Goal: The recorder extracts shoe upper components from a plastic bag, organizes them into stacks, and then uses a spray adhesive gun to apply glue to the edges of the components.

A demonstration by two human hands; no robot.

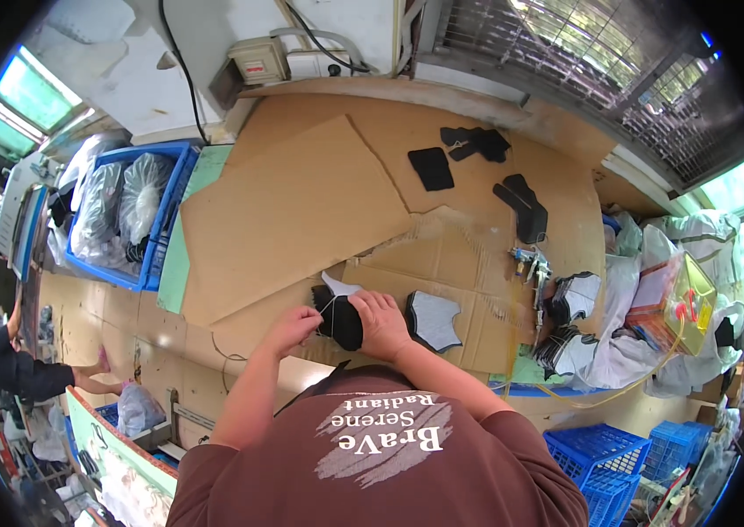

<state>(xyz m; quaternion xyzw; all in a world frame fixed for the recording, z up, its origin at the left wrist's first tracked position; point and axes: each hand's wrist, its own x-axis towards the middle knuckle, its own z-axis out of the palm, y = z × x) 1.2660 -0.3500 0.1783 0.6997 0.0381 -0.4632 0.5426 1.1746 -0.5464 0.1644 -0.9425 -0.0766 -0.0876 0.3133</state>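
Near the front edge of the cardboard-covered table, a stack of black cut pieces (pixel 347 328) lies between my hands. A thin pale string (pixel 331 307) crosses it. My left hand (pixel 295 330) is closed in a pinch at the stack's left side, where the string runs to the fingertips. My right hand (pixel 381 325) grips the stack from the right, fingers bent over its top; its thumb is hard to make out. A white piece (pixel 339 285) sticks out beyond the stack. Right of my right hand sits a grey-topped stack of cut pieces (pixel 434 321).
A large cardboard sheet (pixel 293 211) covers the left part of the table. Black pieces (pixel 431 169) lie farther back. A spray gun (pixel 532 268) stands at right beside grey-and-black stacks (pixel 572 299). A blue crate (pixel 154 263) holds bagged goods; another person (pixel 20 369) is far left.
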